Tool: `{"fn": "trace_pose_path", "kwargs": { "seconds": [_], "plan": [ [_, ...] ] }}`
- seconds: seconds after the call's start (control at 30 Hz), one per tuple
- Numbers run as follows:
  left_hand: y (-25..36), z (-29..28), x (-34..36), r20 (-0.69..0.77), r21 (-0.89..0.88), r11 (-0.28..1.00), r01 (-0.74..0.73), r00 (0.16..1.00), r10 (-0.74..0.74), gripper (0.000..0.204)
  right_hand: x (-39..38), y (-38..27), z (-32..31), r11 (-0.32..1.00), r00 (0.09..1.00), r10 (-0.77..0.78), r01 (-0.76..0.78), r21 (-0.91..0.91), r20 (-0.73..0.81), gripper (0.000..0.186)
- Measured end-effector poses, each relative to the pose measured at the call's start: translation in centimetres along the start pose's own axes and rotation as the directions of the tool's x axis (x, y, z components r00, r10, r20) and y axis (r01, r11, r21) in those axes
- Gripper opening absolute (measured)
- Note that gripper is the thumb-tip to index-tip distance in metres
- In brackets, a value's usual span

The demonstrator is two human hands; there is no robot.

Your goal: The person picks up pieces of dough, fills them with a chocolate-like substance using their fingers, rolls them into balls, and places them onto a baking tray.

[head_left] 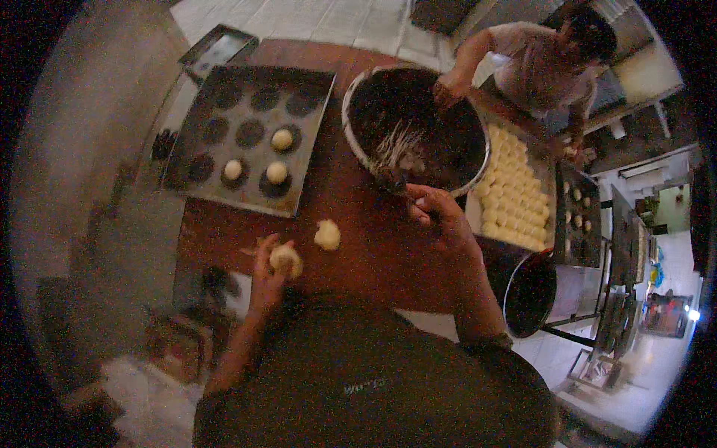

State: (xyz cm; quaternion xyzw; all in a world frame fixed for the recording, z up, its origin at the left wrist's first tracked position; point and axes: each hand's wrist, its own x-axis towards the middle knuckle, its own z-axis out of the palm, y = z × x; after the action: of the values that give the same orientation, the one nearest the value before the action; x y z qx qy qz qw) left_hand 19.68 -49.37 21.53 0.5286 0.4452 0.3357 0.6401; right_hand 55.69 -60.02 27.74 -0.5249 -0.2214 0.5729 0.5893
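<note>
My left hand [269, 270] is closed round a small pale piece of dough [287, 261] above the near left of the table. A second lump of dough [327, 235] lies on the wood just beyond it. At the near rim of a big round basin [346, 123], my right hand [439, 210] grips a small dark-tipped hand tool [391, 179]; its exact kind is blurred. Pale thin strands [401, 144] fan out beyond the tool inside the basin, over a dark mass. A metal baking tray [254, 175] with round dark hollows carries 3 dough balls [277, 172].
Across the basin a co-worker [534, 71] has one hand [451, 89] over its far rim. To the right stand a tray of many dough balls [515, 187], a second baking tray [579, 250] and a dark round pot [532, 295]. The reddish-brown table [358, 272] spans the middle.
</note>
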Motion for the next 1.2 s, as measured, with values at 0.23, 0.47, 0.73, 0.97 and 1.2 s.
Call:
{"fn": "trace_pose_path", "kwargs": {
  "seconds": [0.23,0.47,0.73,0.97,1.2],
  "plan": [
    [-14.1,-5.8,1.4,0.416,0.733,0.487,-0.475,0.879,0.233,0.047,-5.1,6.3,6.8,0.974,0.991,0.086,-0.105,-0.201,-0.102,0.049],
    [2.3,4.5,0.6,0.481,-0.626,0.585,0.515,0.846,-0.231,0.055,-5.3,6.3,11.6,0.246,0.731,-0.592,0.564,-0.788,0.339,0.058],
    [3.2,3.0,1.6,0.427,-0.742,0.502,0.443,0.891,-0.156,0.068,-4.6,6.7,8.8,-0.115,0.836,-0.334,0.423,-0.899,0.436,0.055],
    [3.2,1.0,3.8,0.341,-0.812,0.438,0.385,0.923,-0.179,0.057,0.9,11.6,1.3,-0.117,0.963,-0.271,-0.022,-0.993,0.010,0.072],
    [4.5,3.5,2.0,0.368,-0.641,0.626,0.445,0.893,-0.259,0.039,-1.2,3.5,12.5,0.432,0.797,-0.480,0.579,-0.692,0.367,0.097]
  ]
}}
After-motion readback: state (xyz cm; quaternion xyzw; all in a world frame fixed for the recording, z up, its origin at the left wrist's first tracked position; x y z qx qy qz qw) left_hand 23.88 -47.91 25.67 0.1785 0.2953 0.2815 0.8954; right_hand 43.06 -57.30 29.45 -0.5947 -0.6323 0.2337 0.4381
